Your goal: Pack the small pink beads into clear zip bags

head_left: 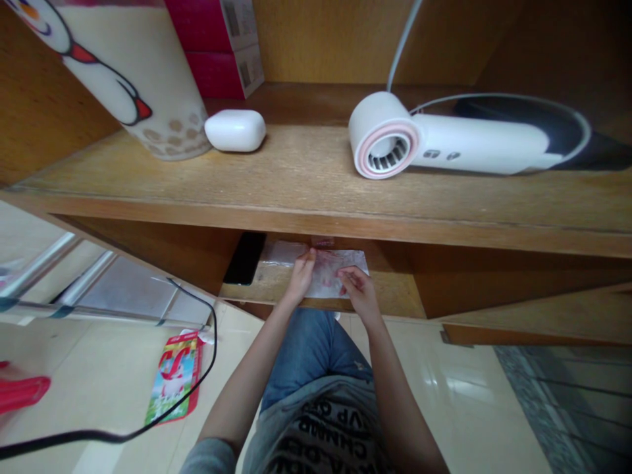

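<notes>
A thin, whitish, see-through sheet (326, 280), perhaps a plastic bag, lies on the lower shelf between my hands. My left hand (302, 271) is closed at its left edge, fingertips pressed together on it. Over the sheet's right part, my right hand (359, 288) is closed in a pinch; whatever is between thumb and fingers is too small to make out. A clear plastic packet (283, 253) lies left of the sheet, and a small pinkish piece (323, 241) is just behind it.
A black phone (245, 258) lies left on the lower shelf (395, 293). The upper shelf (296, 178) above holds a bubble-tea cup (170, 99), a white earbud case (236, 130), pink boxes (207, 72) and a white handheld fan (474, 143). A black cable (214, 342) hangs at left.
</notes>
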A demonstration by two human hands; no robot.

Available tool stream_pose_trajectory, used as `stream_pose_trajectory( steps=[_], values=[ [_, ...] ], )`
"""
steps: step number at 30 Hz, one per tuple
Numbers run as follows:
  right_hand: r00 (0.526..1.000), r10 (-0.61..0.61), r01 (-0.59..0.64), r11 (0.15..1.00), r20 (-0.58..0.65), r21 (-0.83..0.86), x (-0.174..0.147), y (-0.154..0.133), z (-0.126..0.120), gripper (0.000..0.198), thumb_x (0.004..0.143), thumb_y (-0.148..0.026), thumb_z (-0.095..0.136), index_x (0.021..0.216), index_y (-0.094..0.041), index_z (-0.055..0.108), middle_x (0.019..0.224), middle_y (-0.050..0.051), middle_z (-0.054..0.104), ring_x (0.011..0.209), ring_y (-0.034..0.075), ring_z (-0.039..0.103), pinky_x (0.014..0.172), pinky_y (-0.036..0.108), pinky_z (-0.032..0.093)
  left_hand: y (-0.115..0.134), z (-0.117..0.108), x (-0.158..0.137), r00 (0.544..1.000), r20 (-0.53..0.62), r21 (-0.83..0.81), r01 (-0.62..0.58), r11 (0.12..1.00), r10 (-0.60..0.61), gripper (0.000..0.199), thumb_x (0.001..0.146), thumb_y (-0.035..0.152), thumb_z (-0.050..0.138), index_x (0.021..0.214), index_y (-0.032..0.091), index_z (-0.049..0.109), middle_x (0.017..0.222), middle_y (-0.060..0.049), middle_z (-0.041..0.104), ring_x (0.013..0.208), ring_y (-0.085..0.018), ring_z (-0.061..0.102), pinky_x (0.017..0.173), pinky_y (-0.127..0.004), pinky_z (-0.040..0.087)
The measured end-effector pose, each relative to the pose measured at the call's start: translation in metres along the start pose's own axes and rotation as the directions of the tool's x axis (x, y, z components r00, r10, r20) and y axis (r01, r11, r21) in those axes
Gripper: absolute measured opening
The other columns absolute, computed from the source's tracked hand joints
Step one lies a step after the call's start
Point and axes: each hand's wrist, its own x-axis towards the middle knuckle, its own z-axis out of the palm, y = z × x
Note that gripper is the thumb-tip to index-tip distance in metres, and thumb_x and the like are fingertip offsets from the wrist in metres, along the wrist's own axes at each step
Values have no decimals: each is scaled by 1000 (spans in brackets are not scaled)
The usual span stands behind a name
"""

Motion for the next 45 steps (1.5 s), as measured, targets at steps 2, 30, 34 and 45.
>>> stream_pose_trajectory(
  steps=[2,30,34,45],
  values=[
    [1000,-2,3,1000,-20,20,1,-2,1,26,73,-44,59,85,-21,59,74,0,62,45,9,49,44,24,40,0,0,-1,1000,13,14,-5,1000,4,52,80,61,39,73,16,65,65,-3,61,62,-16,53,62,-27,42],
    [998,49,-55,986,41,160,-5,-15,4,29,74,-51,57,83,-24,51,76,1,58,72,17,59,56,29,55,-3,13,-40,1000,0,-134,-14,991,14,29,78,43,54,86,18,63,88,-4,62,81,-17,57,69,-28,49],
    [996,40,-50,992,86,117,-6,-13,4,30,75,-52,55,82,-24,53,77,2,59,74,19,60,60,31,55,-2,11,-45,995,-43,39,-91,995,93,29,81,43,49,81,17,62,82,-4,63,82,-17,56,79,-28,43],
    [999,-20,17,998,47,60,-8,-9,2,25,80,-49,50,86,-25,52,65,0,60,59,16,61,59,30,53,-2,13,-49,992,-37,160,-116,980,123,31,85,43,43,76,18,59,72,-1,61,72,-15,55,71,-23,40]
  ],
)
